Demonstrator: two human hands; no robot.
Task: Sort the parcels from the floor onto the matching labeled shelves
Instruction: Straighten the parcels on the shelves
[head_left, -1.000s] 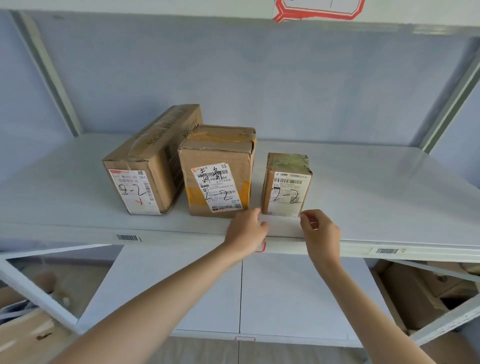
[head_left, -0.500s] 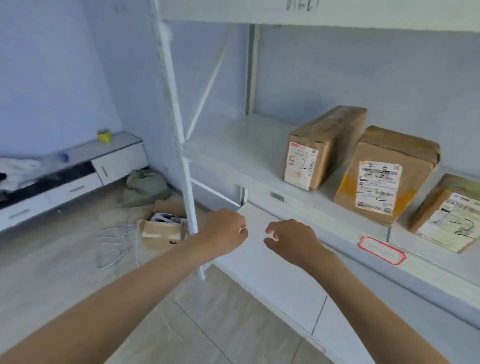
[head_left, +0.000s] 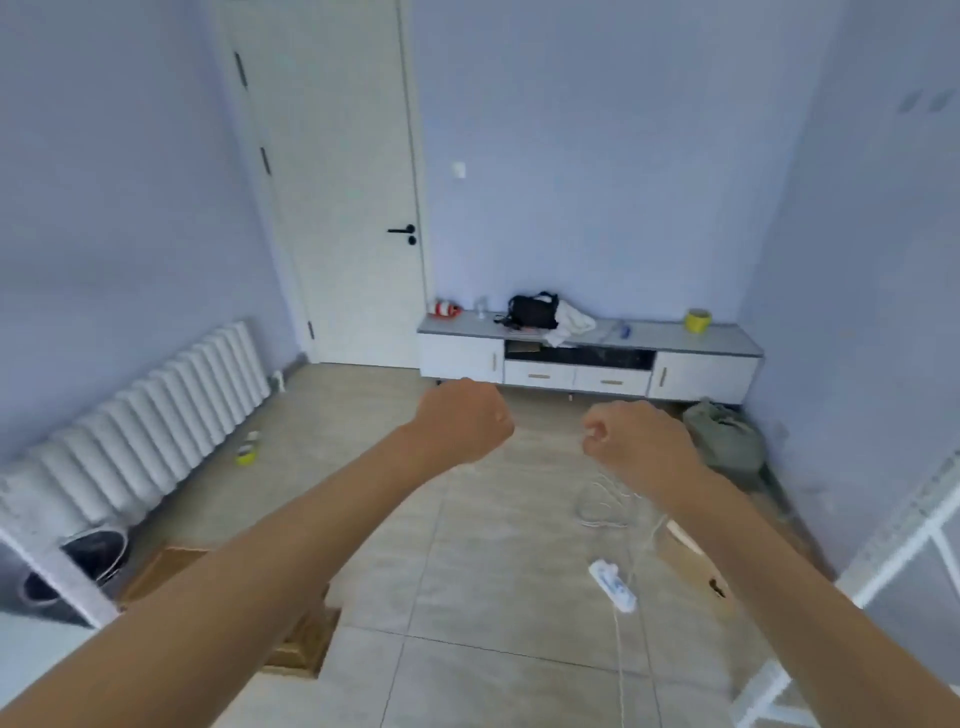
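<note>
My left hand (head_left: 464, 425) and my right hand (head_left: 636, 446) are raised side by side over the tiled floor, fingers loosely curled, holding nothing. Brown cardboard parcels (head_left: 169, 569) lie on the floor at the lower left, mostly hidden under my left forearm, with one corner (head_left: 306, 647) showing below it. A flat piece of cardboard (head_left: 693, 558) lies beside my right forearm. A white frame of the shelf unit (head_left: 904, 535) stands at the right edge. The shelved parcels are out of view.
A white power strip (head_left: 613, 584) and its coiled cable (head_left: 605, 501) lie on the floor. A radiator (head_left: 156, 415) and a black bin (head_left: 96, 556) are on the left. A low white cabinet (head_left: 587, 364), a closed door (head_left: 343, 208) and a green bag (head_left: 724, 434) lie ahead.
The view has swung left, away from the shelf with the three 2-2 parcels, to the room and floor. Both hands left the shelf edge and now hang empty in front.
</note>
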